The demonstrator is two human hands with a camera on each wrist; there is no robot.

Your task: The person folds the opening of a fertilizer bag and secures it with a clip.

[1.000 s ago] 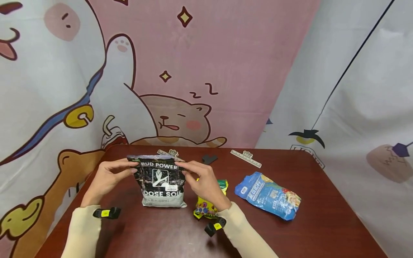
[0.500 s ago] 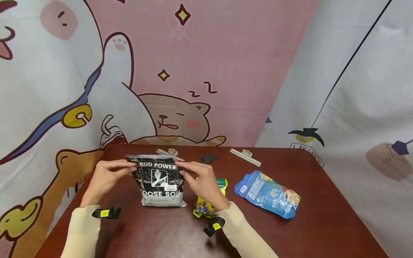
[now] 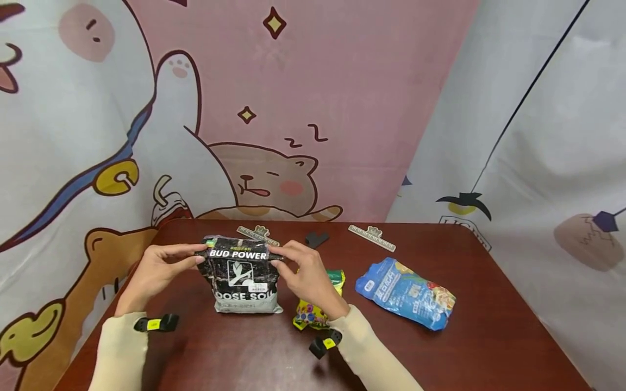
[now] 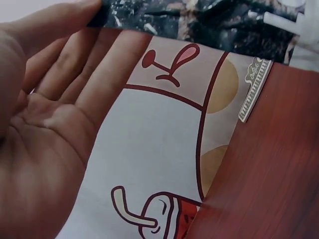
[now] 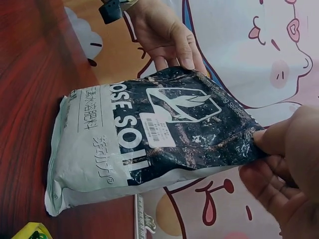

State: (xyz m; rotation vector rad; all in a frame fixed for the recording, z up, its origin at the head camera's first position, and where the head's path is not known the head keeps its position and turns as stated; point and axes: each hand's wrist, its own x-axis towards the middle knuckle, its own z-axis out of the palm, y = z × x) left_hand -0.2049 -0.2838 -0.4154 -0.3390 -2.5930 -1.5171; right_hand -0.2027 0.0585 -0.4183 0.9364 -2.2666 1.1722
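A black and white bag of loose soil (image 3: 242,279) stands upright on the table, its white lower part down and its top bent over toward the person. The left hand (image 3: 154,271) pinches the bag's upper left corner between thumb and fingers. At the upper right corner the right hand (image 3: 310,277) pinches it the same way. In the right wrist view the bag (image 5: 164,119) shows its label and barcode sticker, with the right thumb pressed on the corner. Only a strip of the bag (image 4: 199,25) appears in the left wrist view, above the left palm.
Partly behind the right forearm lies a yellow and green packet (image 3: 310,315). A blue pouch (image 3: 408,296) lies flat to the right. Toward the back are a ruler-like clip (image 3: 259,234), a similar clip (image 3: 373,238) and a small dark piece (image 3: 317,240) on the brown table (image 3: 489,304).
The bag's top edge has folded down toward the person, so more of its printed upper front faces up. Both hands keep their pinch on the corners.
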